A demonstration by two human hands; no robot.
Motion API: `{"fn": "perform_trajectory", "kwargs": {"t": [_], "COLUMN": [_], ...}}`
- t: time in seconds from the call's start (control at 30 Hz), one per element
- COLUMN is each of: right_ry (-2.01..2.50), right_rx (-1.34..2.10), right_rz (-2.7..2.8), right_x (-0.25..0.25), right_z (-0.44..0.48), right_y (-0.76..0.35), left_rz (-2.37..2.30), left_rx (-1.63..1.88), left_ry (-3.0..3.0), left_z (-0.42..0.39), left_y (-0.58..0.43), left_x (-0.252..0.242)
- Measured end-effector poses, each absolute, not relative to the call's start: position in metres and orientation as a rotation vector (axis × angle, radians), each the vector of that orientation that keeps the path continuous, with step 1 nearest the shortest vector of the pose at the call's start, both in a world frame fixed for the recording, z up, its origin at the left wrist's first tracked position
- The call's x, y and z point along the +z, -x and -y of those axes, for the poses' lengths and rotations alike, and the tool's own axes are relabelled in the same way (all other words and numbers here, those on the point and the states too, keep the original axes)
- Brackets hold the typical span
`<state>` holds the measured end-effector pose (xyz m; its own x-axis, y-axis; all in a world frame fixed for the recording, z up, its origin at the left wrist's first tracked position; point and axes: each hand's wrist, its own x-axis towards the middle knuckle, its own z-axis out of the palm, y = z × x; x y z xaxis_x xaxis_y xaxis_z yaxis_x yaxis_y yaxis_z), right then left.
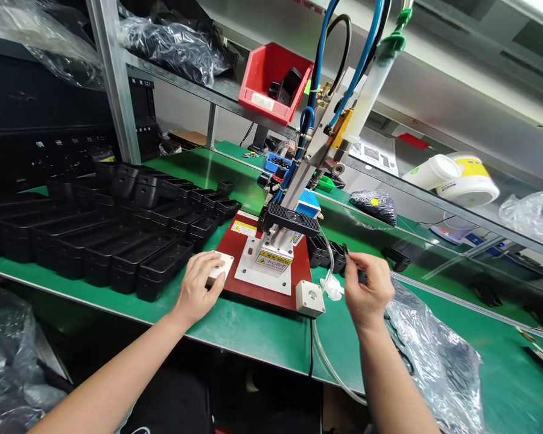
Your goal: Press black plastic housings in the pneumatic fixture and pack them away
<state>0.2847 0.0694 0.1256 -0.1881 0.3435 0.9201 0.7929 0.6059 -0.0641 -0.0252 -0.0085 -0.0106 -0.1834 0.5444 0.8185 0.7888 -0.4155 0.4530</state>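
Note:
A small press-like machine [276, 241] stands on a dark red base plate [228, 241], with a black part [289, 218] seated on its fixture. My left hand [199, 283] rests with curled fingers on the white button box [221, 268] at the plate's left corner. A second white button box [310, 298] sits at the right corner. My right hand [366, 289] is closed in a pinch on a small dark object [346, 252], just right of the machine. Blue and black hoses [326, 60] rise from the machine beside a syringe-like dispenser [371, 84].
Rows of black plastic housings [117, 235] fill the green table [253, 337] on the left. More black parts [326, 253] lie behind my right hand. A plastic bag [434, 355] lies at the right. A red bin [274, 81] sits on the shelf, white tubs [452, 178] beyond.

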Motion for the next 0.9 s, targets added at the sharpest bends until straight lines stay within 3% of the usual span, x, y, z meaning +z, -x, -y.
{"fn": "perform_trajectory", "kwargs": {"t": [0.27, 0.57, 0.9], "right_ry": [0.584, 0.631, 0.821], "right_rx": [-0.578, -0.432, -0.636], "right_rz": [2.137, 2.102, 2.351], "right_x": [0.162, 0.157, 0.155], "right_z": [-0.096, -0.103, -0.103], "right_y": [-0.191, -0.186, -0.183], "left_rz": [1.552, 1.552, 1.578], "left_rx": [-1.656, -1.665, -1.667], "left_ry": [1.863, 1.857, 1.827], "left_z": [0.008, 0.007, 0.008], "left_y": [0.025, 0.025, 0.025], "left_x": [-0.010, -0.010, -0.010]}}
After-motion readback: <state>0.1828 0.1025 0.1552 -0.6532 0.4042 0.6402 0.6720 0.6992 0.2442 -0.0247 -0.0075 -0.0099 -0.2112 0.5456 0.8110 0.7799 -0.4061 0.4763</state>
